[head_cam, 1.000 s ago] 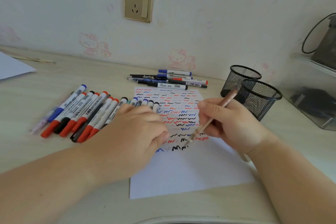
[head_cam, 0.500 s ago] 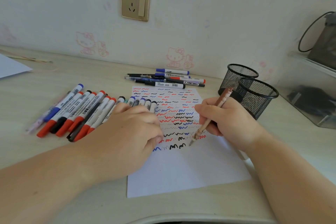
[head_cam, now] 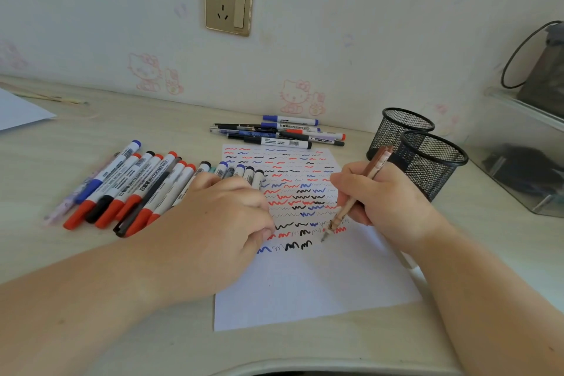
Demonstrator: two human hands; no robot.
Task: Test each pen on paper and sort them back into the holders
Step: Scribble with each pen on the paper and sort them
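Two mesh holders point(head_cam: 432, 162) sit just beside each other at the right of the surface point(head_cam: 91, 137), near the far right corner of the paper point(head_cam: 320, 290), and from this angle I can't see any pens in them, so sorting looks barely started. Right hand point(head_cam: 384, 204) has its grip closed around a brown pen point(head_cam: 357, 192), tilted, tip down right at the paper next to the last row of squiggles, so I'd say this one's mid-test. Left hand point(head_cam: 213, 223) is curled loosely with fingers together, resting on the sheet's left edge and pinning it; can't tell if it's hiding anything underneath. A row of whiteboard markers point(head_cam: 131, 189) lies to the left, and another pile of pens point(head_cam: 280, 133) sits at the top edge of the sheet. What could go wrong: that left hand is parked right by fresh marker ink, so sliding it would smear the scribbles. Also the right forearm is close to the nearer holder, and a careless swing back could tip it. And with two loose piles, a tested pen could easily land in the wrong bunch.
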